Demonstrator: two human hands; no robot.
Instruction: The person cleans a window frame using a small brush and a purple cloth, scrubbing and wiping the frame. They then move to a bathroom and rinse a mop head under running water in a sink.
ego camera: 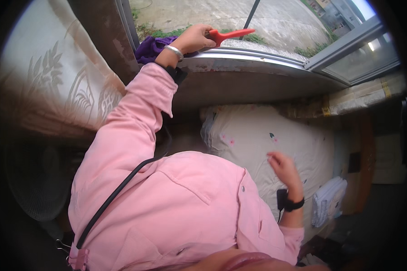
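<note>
At the window, my left hand (193, 37) grips a red plastic tool (231, 34). The tool's red end points to the right above the sill, and the part inside my fist is hidden. A purple cloth (152, 50) lies bunched on the sill (251, 50) at the left window corner, beside and partly behind my left wrist. Lower right, my right hand (285, 167) hangs in the air in front of a bed with a pale flowered sheet (278, 135). Its fingers are loosely bent, and I see nothing held in them.
A patterned curtain (64, 74) hangs on the left, with a fan (37, 183) below it in shadow. The sliding window pane (363, 50) stands on the right. A wrapped long bundle (356, 98) runs under it. Folded white fabric (329, 201) rests at the bed's right side.
</note>
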